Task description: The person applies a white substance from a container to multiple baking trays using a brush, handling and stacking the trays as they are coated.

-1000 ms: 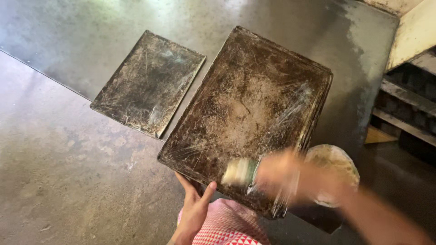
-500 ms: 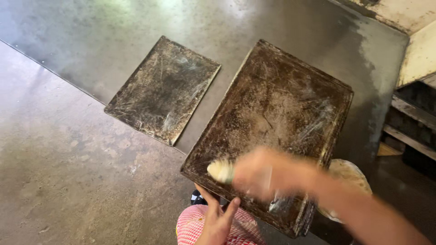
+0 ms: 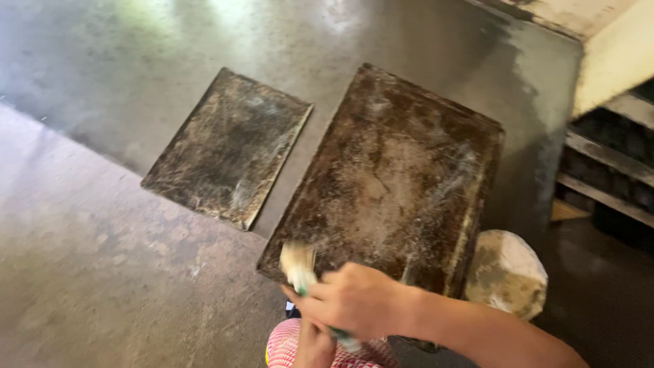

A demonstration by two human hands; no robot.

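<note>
Blackened metal tray stack (image 3: 395,184) at 12 o'clock of right hand (image 3: 354,300), which gripped pale brush (image 3: 298,266); brush had swept leftward to near edge. Left hand (image 3: 315,344) beneath, grip unclear. Single tray (image 3: 228,146) at 10 o'clock on floor (image 3: 88,272).

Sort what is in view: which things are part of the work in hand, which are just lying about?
In use: right hand, brush, stack of dark trays, left hand under its near edge.
Lying about: single tray on the floor, pale round container, shelving.
</note>
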